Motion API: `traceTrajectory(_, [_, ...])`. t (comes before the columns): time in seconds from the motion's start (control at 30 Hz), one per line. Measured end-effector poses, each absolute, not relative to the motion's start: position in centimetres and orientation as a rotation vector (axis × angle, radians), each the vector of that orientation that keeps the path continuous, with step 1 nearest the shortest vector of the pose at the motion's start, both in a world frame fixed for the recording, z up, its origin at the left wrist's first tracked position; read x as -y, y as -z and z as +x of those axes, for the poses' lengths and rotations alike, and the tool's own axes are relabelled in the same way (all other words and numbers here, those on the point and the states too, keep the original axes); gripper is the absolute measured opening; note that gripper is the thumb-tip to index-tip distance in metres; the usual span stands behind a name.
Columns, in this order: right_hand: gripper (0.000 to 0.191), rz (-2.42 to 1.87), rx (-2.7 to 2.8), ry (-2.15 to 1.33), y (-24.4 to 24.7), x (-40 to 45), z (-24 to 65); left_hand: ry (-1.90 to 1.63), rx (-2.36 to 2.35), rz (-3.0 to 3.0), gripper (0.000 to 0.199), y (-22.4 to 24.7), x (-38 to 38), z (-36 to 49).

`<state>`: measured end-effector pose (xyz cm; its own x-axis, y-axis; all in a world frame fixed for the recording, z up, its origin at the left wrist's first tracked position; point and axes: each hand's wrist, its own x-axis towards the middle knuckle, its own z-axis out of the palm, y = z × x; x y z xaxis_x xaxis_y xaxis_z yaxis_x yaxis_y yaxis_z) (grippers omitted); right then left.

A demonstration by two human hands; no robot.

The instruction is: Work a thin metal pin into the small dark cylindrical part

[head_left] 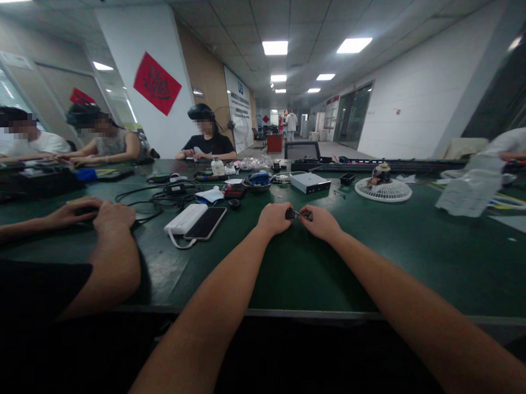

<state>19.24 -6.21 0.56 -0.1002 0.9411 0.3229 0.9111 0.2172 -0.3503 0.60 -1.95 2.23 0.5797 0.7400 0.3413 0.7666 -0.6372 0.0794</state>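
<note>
My left hand point(274, 218) and my right hand point(319, 222) are close together above the green workbench mat point(308, 264). Between them is a small black part with a thin metal tip point(290, 214). My left fingers pinch its black body, and my right fingertips touch the metal end. The image is too small to tell exactly what the part is. To the left of my hands lie a white power bank point(186, 218) and a black smartphone point(206, 223).
A co-worker's hands point(112, 216) rest at the left, near tangled black cables point(168, 195). Ahead stand a white box device point(309, 182), a metal bowl point(256, 184) and a round white fan point(383, 190). Other seated people work along the far left of the bench.
</note>
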Motion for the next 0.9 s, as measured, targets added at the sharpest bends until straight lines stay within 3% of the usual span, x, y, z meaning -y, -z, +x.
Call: traceTrajectory(0.9, [0.029, -1.686, 2.124, -0.112, -0.6, 6.3, 19.3, 0.461, 1.332, -2.769, 0.033, -1.3, 1.1, 0.7])
